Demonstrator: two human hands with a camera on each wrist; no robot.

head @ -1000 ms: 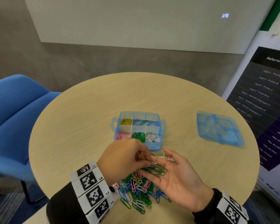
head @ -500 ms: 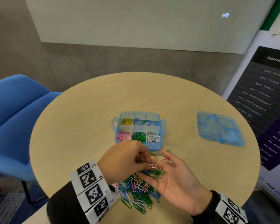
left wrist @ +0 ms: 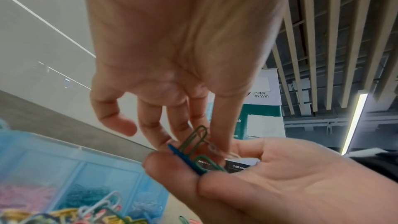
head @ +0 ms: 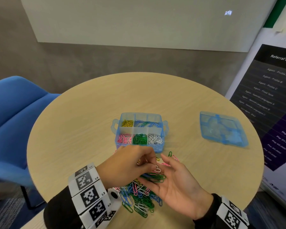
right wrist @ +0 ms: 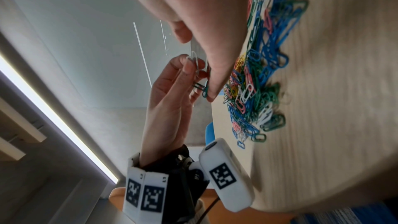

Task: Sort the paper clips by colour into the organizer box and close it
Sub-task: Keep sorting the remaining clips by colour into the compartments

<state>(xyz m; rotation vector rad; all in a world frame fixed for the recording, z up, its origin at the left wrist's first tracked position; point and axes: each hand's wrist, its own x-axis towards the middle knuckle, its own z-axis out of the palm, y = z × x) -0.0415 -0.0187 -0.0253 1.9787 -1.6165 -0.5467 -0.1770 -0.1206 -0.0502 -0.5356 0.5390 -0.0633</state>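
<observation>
Five compartments of the organizer box (head: 139, 129) already hold sorted colours as your left hand (head: 127, 164) pinches a white paper clip (head: 157, 169) off the small green bundle (head: 155, 178) resting on the flat, upturned fingers of your right hand (head: 177, 184). Lift the white one straight clear so no green clip snags, then drop it in the white compartment at front right. The mixed pile (head: 139, 197) waits beneath; the lid (head: 223, 129) lies well apart on the table (head: 73, 129).
</observation>
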